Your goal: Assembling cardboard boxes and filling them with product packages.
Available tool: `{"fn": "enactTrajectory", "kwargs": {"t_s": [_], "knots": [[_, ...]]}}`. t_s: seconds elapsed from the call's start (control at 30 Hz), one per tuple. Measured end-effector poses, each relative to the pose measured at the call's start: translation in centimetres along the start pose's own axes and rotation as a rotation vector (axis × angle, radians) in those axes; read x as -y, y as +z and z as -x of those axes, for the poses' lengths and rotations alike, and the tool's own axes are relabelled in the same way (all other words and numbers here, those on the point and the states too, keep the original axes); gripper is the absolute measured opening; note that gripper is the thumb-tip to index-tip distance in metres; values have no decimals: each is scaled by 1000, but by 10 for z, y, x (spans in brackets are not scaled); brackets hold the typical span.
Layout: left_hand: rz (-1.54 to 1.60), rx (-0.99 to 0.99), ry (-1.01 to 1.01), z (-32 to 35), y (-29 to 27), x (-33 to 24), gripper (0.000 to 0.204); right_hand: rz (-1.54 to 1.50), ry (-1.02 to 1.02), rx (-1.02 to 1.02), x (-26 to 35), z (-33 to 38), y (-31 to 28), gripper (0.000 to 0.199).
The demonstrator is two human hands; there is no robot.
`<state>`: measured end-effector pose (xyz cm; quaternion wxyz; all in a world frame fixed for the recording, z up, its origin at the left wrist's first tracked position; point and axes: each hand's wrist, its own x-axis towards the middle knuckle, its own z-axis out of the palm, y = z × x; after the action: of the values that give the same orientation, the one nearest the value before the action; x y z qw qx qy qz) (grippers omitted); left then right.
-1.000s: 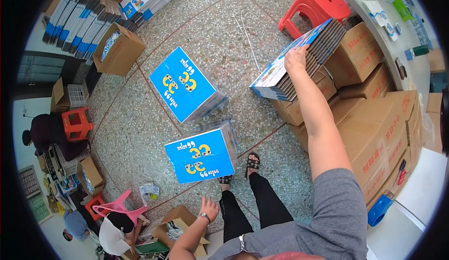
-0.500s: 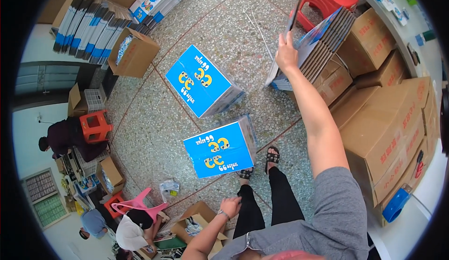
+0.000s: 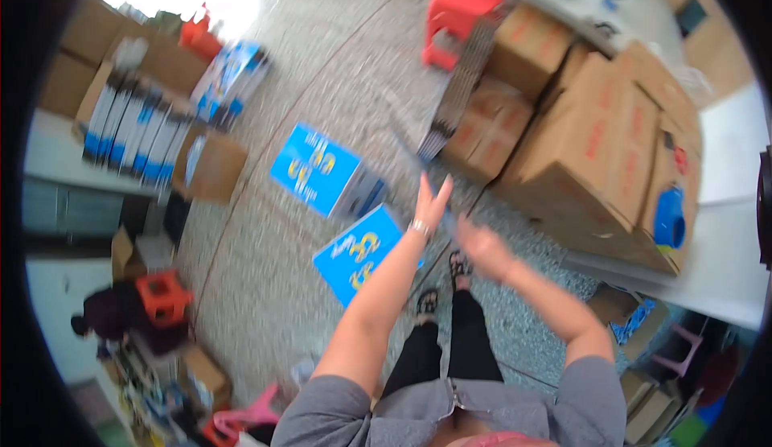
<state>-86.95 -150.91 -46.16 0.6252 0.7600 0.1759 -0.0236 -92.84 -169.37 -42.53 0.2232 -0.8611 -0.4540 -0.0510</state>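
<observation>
In front of my body a thin flat sheet, which looks like a flattened carton [image 3: 404, 135], is seen almost edge-on and blurred. My left hand [image 3: 433, 205] grips it near its lower part, with two fingers showing apart. Against the sheet's lower right side is my right hand [image 3: 485, 251], its fingers smeared by motion. Two blue boxes with yellow printing stand on the floor: the farther box [image 3: 315, 169] and the nearer box [image 3: 351, 255], which my left forearm partly covers. A leaning stack of flattened cartons [image 3: 462, 81] is just beyond my hands, to the right.
Large brown cartons [image 3: 595, 141] line the right side, with a blue tape dispenser [image 3: 670, 218] on top. A red stool [image 3: 458, 16] stands beyond the stack. Far left are more flattened cartons [image 3: 133, 137] and an open brown box [image 3: 213, 165]. A person [image 3: 121, 314] sits by an orange stool [image 3: 165, 296].
My right hand has come down and inward from the stack with the flat sheet. My left hand has risen from near my leg to meet it. The view has turned to the right.
</observation>
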Motion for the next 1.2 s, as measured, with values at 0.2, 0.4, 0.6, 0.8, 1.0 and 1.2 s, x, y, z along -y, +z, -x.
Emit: {"fn": "enactTrajectory", "kwargs": {"t_s": [0.2,0.4,0.6,0.8,1.0,1.2], "knots": [[-83,305,-234,146,44,126,61,61,281,191,145,168,16,46],[-200,634,-189,229,90,135,59,-452,798,284,170,273,33,52],[-305,554,-56,276,128,158,64,-811,1085,12,100,289,53,88],[-819,629,177,288,132,125,35,-989,1068,-61,104,342,81,83],[-1152,511,349,312,110,94,33,-596,1294,-101,130,371,38,77],[-1338,616,670,264,121,55,43,-721,1616,-917,197,494,-10,92]]}}
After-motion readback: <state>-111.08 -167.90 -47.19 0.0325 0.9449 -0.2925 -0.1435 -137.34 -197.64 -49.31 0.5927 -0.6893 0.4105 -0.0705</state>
